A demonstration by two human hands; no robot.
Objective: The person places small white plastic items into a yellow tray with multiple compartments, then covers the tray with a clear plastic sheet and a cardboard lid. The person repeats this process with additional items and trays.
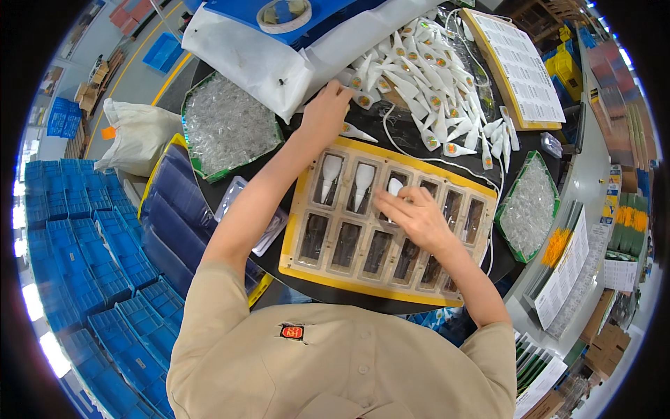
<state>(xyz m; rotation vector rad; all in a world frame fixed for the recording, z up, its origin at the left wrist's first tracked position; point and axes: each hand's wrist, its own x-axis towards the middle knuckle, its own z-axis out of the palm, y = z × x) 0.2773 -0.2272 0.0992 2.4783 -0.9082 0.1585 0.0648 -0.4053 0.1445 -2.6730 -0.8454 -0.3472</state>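
Observation:
Before me lies a yellow-edged tray (366,287) with two rows of rectangular recesses lined with clear plastic. White tapered plastic pieces lie in the upper row, one (331,178) in the leftmost recess and another (362,187) beside it. My right hand (416,212) is over the third recess, its fingertips at a third white piece (395,186); whether they grip it is unclear. My left hand (328,107) reaches to the near left edge of a heap of similar white pieces (429,78) with round orange-green stickers. Its fingertips are bent, and what they hold is hidden.
Bins of small clear plastic parts stand left (230,123) and right (528,207). A white cable (439,158) runs between heap and tray. Printed sheets (523,68) lie on a board at the upper right. Clear plastic packs (269,225) lie left of the tray, partly behind my left forearm.

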